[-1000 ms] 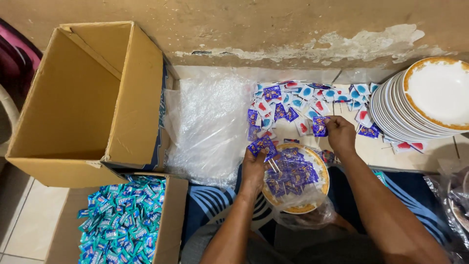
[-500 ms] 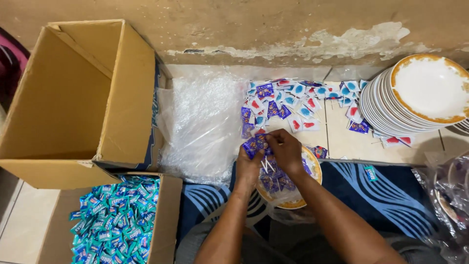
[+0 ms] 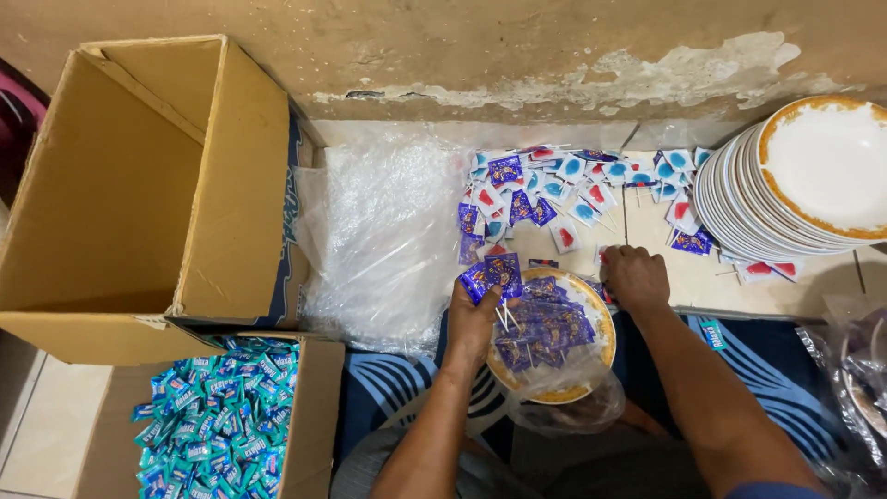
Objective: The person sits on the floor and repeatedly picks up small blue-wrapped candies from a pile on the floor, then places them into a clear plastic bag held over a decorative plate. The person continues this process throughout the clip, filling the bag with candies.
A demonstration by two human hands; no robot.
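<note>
My left hand (image 3: 477, 319) grips a small bunch of purple-wrapped lollipops (image 3: 494, 274), sticks pointing down, just over the left rim of a gold-edged plate (image 3: 605, 331). The plate lies on my lap and carries a heap of the same purple lollipops (image 3: 545, 325). My right hand (image 3: 634, 275) rests fingers-down on the floor beyond the plate's right rim, at the near edge of a scatter of blue, red and purple wrapped lollipops (image 3: 573, 185). Whether it pinches one is hidden.
A tall stack of gold-rimmed white plates (image 3: 795, 185) leans at the right. A large open cardboard box (image 3: 139, 185) stands at the left, a smaller box of teal candy packets (image 3: 217, 420) below it. Clear plastic sheeting (image 3: 388, 231) lies between. A cracked wall (image 3: 462, 46) runs behind.
My right hand went from the scattered lollipops to my left hand at the bunch, then moved back out right to the floor. The left hand's bunch stayed over the plate.
</note>
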